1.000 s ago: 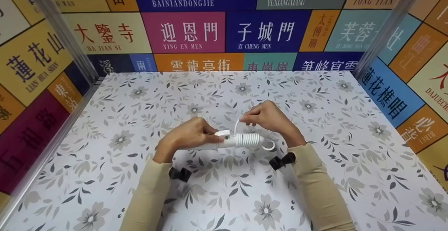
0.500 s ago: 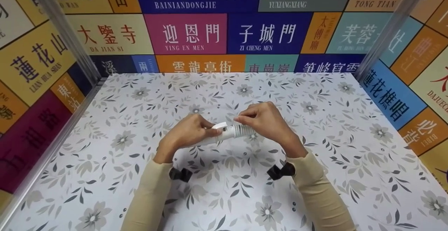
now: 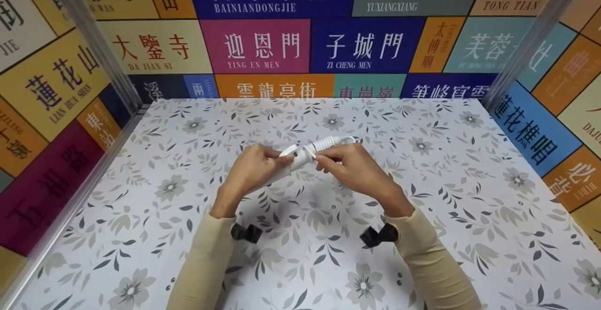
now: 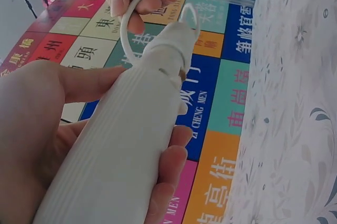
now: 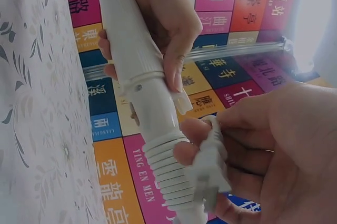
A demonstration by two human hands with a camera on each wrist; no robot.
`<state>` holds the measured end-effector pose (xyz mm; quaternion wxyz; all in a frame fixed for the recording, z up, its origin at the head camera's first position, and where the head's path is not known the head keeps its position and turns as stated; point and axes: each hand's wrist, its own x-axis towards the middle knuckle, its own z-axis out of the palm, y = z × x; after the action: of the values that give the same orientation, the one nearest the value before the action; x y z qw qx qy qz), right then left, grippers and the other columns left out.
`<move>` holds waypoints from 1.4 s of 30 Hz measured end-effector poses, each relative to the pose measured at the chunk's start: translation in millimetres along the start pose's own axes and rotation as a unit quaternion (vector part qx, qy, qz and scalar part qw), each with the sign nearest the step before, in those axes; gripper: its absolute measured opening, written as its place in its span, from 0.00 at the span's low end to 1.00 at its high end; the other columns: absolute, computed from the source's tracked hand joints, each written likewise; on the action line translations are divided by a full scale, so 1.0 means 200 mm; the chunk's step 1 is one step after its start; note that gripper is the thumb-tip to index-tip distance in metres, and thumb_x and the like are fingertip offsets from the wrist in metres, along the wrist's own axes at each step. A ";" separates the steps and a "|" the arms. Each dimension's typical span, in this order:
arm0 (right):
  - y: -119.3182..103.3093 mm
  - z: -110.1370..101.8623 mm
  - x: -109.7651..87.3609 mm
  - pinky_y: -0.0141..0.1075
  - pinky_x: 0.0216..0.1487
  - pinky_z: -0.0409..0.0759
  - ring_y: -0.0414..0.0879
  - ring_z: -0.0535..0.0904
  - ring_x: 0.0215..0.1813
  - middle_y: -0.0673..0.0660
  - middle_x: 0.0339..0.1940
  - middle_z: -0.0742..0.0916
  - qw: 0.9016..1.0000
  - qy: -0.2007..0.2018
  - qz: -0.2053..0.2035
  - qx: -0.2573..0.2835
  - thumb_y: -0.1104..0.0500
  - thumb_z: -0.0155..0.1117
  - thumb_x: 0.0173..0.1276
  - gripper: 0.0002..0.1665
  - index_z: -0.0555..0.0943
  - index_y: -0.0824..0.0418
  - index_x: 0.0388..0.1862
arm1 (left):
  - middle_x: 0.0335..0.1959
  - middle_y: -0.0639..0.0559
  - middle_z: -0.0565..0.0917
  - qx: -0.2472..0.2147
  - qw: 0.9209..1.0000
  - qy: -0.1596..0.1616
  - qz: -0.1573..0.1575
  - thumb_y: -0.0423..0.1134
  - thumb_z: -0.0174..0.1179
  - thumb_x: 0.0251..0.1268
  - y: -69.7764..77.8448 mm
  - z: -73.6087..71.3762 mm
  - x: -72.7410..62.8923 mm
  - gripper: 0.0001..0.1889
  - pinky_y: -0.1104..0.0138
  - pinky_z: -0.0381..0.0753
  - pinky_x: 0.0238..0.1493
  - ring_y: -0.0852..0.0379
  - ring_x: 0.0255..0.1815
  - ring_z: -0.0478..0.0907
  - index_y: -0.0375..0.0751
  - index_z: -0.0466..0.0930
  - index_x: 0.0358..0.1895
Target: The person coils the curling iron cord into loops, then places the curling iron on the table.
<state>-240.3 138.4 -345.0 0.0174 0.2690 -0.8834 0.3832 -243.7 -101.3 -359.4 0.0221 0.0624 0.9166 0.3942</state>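
Note:
My left hand [image 3: 255, 168] grips the ribbed handle [image 4: 113, 145] of a long white appliance, its kind not plain; the thumb lies along it and the fingers curl underneath. Ahead of the handle, a white cord [image 5: 167, 168] is wound in several tight turns around the narrower part. Close by, my right hand [image 3: 354, 171] pinches a white plug [image 5: 208, 168] at the cord's end, between thumb and fingers. A slack bend of cord [image 4: 125, 37] runs from the plug toward the appliance. A small white lever [image 3: 289, 150] sticks out near my left thumb.
Both hands are raised over a table [image 3: 300, 263] covered in a floral print. Panels with coloured signs [image 3: 256, 46] stand at the back and both sides, with clear strips [image 3: 521, 42] at the corners. Black wrist mounts [image 3: 246, 233] sit on both sleeves.
The appliance has moved up and away, its wound end tilting farther from me. My right hand has come down against it, bringing the cord end close beside my left fingers.

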 end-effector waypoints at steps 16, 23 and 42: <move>0.08 0.01 0.02 0.39 0.52 0.84 0.50 0.87 0.51 0.58 0.53 0.89 0.991 -0.110 -0.029 0.068 0.58 0.64 0.72 0.21 0.81 0.61 0.62 | 0.42 0.46 0.89 -0.056 0.998 0.028 -0.005 0.54 0.64 0.65 0.00 -0.08 -0.02 0.20 0.62 0.79 0.38 0.52 0.37 0.83 0.46 0.88 0.52; 0.18 0.02 0.06 0.35 0.55 0.82 0.49 0.86 0.55 0.60 0.52 0.89 0.978 -0.130 -0.001 0.162 0.58 0.67 0.70 0.20 0.83 0.63 0.59 | 0.43 0.45 0.89 -0.092 0.995 0.014 0.019 0.53 0.64 0.65 0.01 -0.10 -0.03 0.19 0.63 0.79 0.40 0.51 0.38 0.82 0.45 0.88 0.51; 0.28 0.04 0.10 0.35 0.64 0.77 0.52 0.81 0.63 0.64 0.58 0.85 0.937 -0.250 -0.036 0.241 0.58 0.65 0.71 0.25 0.76 0.66 0.64 | 0.34 0.48 0.89 -0.077 0.982 -0.089 0.146 0.48 0.65 0.65 -0.01 -0.13 -0.08 0.13 0.66 0.75 0.31 0.56 0.27 0.75 0.46 0.90 0.46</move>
<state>-282.4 154.3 -383.5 -0.2559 0.3843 -0.7297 0.5043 -230.4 -123.2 -343.6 0.0506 0.2282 0.8590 0.4556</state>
